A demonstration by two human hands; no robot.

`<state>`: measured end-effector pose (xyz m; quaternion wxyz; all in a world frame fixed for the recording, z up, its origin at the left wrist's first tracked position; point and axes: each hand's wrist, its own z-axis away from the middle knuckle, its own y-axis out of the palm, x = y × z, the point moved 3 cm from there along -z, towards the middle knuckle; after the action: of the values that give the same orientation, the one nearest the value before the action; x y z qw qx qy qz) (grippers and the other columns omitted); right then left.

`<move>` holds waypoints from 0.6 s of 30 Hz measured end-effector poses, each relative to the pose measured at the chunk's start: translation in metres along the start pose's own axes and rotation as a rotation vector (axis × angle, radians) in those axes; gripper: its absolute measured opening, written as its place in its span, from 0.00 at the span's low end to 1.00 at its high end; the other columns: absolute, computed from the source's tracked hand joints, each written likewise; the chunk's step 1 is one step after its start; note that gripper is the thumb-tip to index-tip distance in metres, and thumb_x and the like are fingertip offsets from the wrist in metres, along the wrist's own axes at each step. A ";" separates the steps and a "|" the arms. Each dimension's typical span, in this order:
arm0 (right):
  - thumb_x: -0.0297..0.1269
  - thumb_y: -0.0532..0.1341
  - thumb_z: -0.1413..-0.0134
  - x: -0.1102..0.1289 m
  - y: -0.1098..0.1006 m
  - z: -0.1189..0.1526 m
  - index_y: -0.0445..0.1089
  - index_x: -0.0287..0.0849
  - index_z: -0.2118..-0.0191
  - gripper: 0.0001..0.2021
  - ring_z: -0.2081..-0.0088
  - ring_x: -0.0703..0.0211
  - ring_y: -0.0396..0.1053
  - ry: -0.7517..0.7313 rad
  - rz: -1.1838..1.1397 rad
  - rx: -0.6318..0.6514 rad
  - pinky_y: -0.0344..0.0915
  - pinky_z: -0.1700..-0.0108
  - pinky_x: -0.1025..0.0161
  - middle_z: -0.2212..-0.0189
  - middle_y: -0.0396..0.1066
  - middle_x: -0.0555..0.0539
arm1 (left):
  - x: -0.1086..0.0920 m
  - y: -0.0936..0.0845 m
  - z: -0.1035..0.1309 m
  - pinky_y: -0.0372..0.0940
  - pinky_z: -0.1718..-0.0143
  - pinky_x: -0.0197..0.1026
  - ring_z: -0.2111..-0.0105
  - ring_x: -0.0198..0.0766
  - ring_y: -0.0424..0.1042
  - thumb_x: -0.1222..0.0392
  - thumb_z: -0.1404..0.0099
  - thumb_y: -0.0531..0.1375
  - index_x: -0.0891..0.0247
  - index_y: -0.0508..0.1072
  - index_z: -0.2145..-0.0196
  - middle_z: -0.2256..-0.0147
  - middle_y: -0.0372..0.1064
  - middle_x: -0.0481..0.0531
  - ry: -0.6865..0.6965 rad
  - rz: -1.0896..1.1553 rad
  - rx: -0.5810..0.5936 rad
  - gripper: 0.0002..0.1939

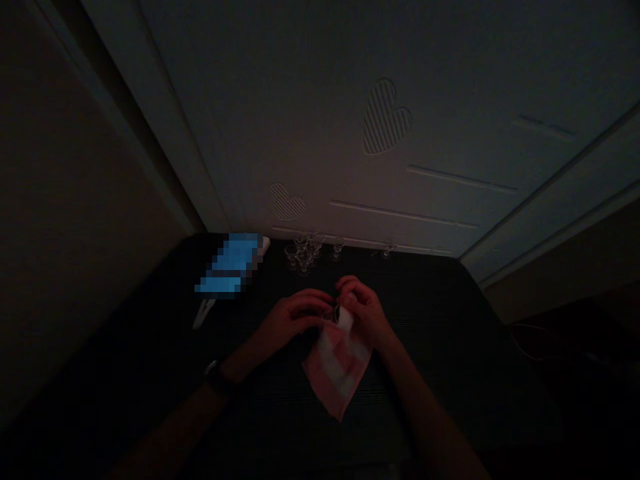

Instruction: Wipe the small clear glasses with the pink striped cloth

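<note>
Head view: In dim light, a blurred, lit screen (231,265) glows beyond and to the left of the pink-and-white cloth (340,360), a pale prong (203,313) jutting from its near end. Your left hand (299,315), a dark watch (216,377) at its wrist, reaches in to the cloth's upper left edge, fingers curved and thumb beneath, the two a little apart around a small glass (330,313); the exact contact is too dark to tell. That forearm slants up from the lower left, palm turned inward. Past the cloth, toward the white panel (320,133), stands a cluster of stemmed glasses (304,253), with a single glass (337,249) just to its right. The small glass sits at the cloth's top, between your hands. Your right hand (367,310) pinches the cloth's upper end, fingers bent over and thumb pressed in, the rest hanging down in a point over the dark tabletop (440,320). Its forearm angles up from the lower right. Beyond and to the right of the cloth is another glass (387,250).
</note>
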<state>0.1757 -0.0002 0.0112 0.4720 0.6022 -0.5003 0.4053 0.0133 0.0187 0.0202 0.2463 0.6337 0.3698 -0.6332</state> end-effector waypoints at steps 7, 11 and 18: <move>0.37 0.63 0.57 0.000 0.000 -0.001 0.65 0.45 0.69 0.08 0.59 0.60 0.61 -0.011 0.009 -0.068 0.60 0.60 0.65 0.57 0.60 0.49 | -0.002 0.005 0.001 0.63 0.53 0.43 0.53 0.43 0.67 0.65 0.46 0.60 0.63 0.72 0.66 0.47 0.62 0.55 0.032 0.132 0.002 0.07; 0.36 0.63 0.56 0.003 -0.002 -0.001 0.68 0.44 0.74 0.04 0.58 0.59 0.60 -0.079 0.141 -0.082 0.58 0.57 0.63 0.61 0.59 0.49 | -0.003 0.007 0.002 0.63 0.52 0.44 0.51 0.44 0.66 0.64 0.46 0.60 0.64 0.71 0.67 0.46 0.60 0.56 0.012 0.131 -0.004 0.06; 0.35 0.61 0.53 0.008 -0.001 0.000 0.73 0.46 0.73 0.03 0.60 0.59 0.61 -0.110 0.219 -0.063 0.58 0.57 0.62 0.64 0.60 0.49 | 0.007 0.006 0.001 0.66 0.65 0.36 0.58 0.40 0.69 0.62 0.46 0.61 0.63 0.70 0.65 0.54 0.68 0.54 -0.032 0.128 -0.034 0.09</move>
<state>0.1786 -0.0023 0.0186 0.4152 0.5503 -0.6007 0.4049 0.0168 0.0151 0.0119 0.3028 0.6417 0.3352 -0.6198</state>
